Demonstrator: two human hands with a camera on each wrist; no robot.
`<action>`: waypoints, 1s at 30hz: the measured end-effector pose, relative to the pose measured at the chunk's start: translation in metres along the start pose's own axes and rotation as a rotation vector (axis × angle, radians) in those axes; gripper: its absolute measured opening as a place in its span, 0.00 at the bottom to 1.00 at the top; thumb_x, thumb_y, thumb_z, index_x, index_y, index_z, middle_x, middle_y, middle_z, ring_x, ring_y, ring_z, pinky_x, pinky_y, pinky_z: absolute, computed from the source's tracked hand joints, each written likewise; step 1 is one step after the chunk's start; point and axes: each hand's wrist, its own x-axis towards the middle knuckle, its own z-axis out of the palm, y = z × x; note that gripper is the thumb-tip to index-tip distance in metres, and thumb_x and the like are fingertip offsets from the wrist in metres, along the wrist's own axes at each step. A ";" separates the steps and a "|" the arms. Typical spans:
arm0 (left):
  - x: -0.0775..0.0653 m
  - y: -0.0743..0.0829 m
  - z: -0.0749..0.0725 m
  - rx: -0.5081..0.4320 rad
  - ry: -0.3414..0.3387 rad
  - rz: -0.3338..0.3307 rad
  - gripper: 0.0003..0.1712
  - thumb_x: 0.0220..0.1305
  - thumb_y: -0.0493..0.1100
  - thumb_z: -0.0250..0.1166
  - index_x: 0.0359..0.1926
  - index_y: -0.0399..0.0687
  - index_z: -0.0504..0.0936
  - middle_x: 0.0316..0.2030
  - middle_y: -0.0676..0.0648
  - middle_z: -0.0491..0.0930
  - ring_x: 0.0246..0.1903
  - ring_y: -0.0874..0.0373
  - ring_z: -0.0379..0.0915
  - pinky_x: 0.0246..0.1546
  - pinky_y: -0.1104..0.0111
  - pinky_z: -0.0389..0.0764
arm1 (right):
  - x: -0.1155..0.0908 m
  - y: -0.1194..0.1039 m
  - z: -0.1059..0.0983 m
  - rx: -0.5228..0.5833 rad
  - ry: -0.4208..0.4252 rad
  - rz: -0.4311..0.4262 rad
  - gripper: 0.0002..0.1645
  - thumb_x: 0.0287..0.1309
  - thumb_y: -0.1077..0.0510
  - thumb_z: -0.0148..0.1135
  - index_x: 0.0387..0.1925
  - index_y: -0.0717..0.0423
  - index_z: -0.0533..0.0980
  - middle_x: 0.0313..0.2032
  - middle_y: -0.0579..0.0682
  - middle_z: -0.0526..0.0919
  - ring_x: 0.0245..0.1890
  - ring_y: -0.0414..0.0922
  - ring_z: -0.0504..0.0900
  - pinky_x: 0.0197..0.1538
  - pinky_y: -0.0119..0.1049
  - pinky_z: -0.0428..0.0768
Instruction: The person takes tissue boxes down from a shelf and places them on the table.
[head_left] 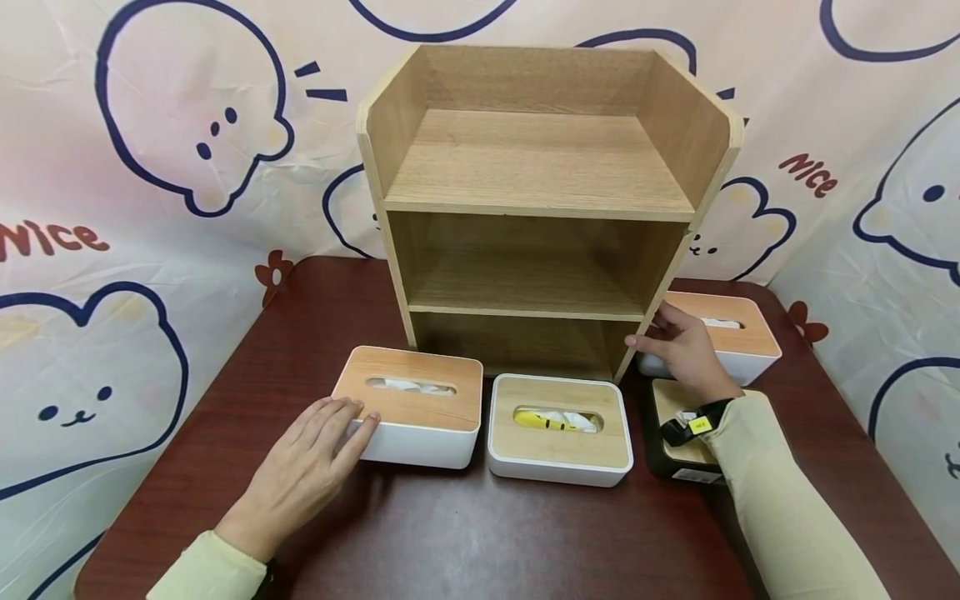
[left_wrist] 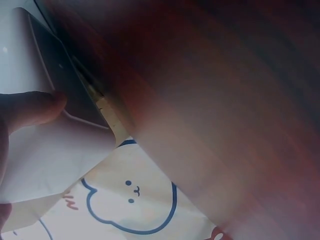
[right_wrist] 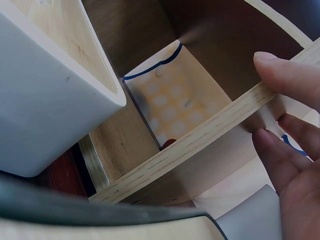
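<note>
On the table stands a light wooden shelf (head_left: 540, 158) with three levels. Its right side panel is pinched at the front edge, low down, by my right hand (head_left: 682, 346); the thumb (right_wrist: 285, 75) lies on the inner face, the other fingers outside. My left hand (head_left: 315, 458) rests with extended fingers on the near left corner of a white tissue box (head_left: 420, 446) with an orange-toned wooden lid. The left thumb (left_wrist: 37, 107) touches the box's white wall. Between the hands sits a second white tissue box (head_left: 558, 467) with a pale lid and a yellow packet showing in its slot.
Behind the right hand is another white box (head_left: 742, 321) with a wooden lid. A black box (head_left: 663, 454) with a pale lid lies under the right wrist, partly hidden. Printed cloth (head_left: 187, 108) hangs around the dark red-brown table (head_left: 420, 542).
</note>
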 end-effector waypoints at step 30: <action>-0.006 -0.015 0.008 -0.060 -0.027 -0.020 0.24 0.76 0.45 0.39 0.57 0.31 0.70 0.51 0.28 0.71 0.51 0.34 0.68 0.55 0.46 0.68 | 0.001 0.003 0.000 -0.005 0.008 -0.026 0.45 0.53 0.64 0.72 0.71 0.48 0.64 0.63 0.58 0.72 0.58 0.58 0.75 0.47 0.29 0.79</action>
